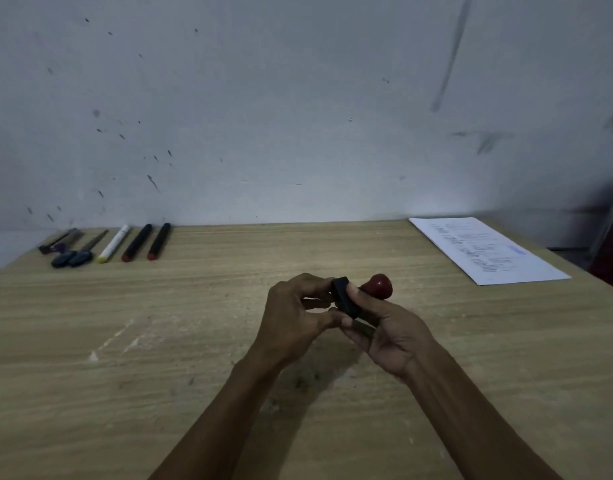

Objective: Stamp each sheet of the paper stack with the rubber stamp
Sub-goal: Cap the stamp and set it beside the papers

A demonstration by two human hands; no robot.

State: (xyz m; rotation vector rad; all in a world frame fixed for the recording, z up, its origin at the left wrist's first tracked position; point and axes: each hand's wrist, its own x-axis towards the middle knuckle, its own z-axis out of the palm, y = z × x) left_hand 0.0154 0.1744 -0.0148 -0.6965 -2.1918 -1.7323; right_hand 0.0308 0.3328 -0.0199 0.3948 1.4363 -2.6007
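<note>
The rubber stamp (364, 295) had a dark red knob and a black base. The bench (201, 327) was light wood with a fine horizontal grain. The paper stack (485, 249) was white with dark printed lines and one blue mark. The wall (263, 109) was grey-white with dark specks.

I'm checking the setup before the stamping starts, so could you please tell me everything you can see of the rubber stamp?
The rubber stamp has a glossy dark red rounded knob, wood or plastic by its look, on a black rectangular base. It is held tilted above the wooden table, knob pointing away and to the right, base toward the left. The right hand grips it around the neck, and the left hand has its fingertips on the base. Its stamping face is not visible. It touches no paper.
</note>
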